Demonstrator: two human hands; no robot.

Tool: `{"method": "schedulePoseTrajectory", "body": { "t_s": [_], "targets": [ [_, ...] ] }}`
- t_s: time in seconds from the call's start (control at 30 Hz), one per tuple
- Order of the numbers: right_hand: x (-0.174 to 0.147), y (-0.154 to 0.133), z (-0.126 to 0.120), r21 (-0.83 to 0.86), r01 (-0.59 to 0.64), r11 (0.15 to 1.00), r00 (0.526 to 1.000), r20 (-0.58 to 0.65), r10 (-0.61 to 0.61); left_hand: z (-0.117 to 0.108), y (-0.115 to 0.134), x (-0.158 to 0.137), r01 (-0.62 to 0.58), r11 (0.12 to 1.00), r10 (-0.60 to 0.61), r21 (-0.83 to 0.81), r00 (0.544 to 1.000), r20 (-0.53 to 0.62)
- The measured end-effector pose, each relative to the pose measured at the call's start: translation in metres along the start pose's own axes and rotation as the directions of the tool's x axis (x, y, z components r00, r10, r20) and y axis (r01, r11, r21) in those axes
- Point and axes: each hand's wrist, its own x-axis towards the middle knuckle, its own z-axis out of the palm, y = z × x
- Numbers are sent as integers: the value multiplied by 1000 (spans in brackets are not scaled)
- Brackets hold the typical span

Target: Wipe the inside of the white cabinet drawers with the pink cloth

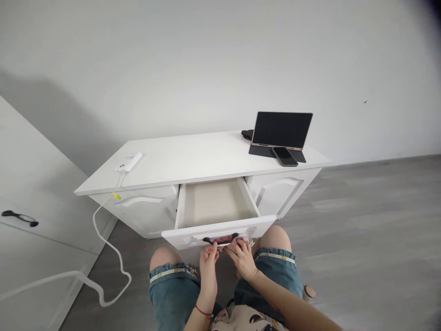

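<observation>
A white drawer (215, 197) is pulled out of a white cabinet, with only its bare pale inside showing. On its front is a black handle (220, 240). My left hand (207, 257) is closed with thumb and fingertips pinched together just under the handle's left half. Close to the handle's right end, my right hand (243, 259) has its fingers bent inward and pressed together. Between my hands, against the handle, shows a small reddish thing (223, 240) whose kind I cannot make out. A small silvery dangling piece (251, 242) sticks out beside my right fingers.
A tablet (283, 130) stands on the cabinet top (193, 156), with a phone (285, 156) before it. A black item (247, 134) lies behind. At left, a white power bank (129, 162) has a white cable (119, 257) hanging down. A white cupboard (41, 184) borders the left.
</observation>
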Motion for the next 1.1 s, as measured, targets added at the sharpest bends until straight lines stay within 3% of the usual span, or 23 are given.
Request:
{"method": "schedulePoseTrajectory", "body": {
  "t_s": [0.1,0.17,0.43,0.57,0.7,0.83,1.0,1.1],
  "targets": [
    [-5,22,-10,-36,-24,999,999,-29,23,22,2,-2,129,992,-128,-9,990,55],
    [-8,37,-18,-58,-24,998,999,-44,22,27,2,-2,137,989,-134,-57,990,47],
    [-10,91,-66,-175,48,983,998,-18,-52,26,6,5,104,986,-104,-128,995,7],
    [2,98,-84,-190,-47,981,989,-144,20,26,8,8,173,968,-171,-179,985,27],
    [27,80,-92,-109,-80,991,976,-212,56,25,9,7,200,954,-187,-224,979,79],
    [52,36,-81,-22,-68,997,979,-193,62,22,7,4,215,932,-190,-292,975,112],
    [70,-21,-58,19,-38,999,994,-102,40,18,0,-1,159,926,-112,-343,982,151],
    [79,-32,-57,17,9,1000,1000,-24,-8,16,-3,-2,146,928,-95,-343,983,159]
  ]
}}
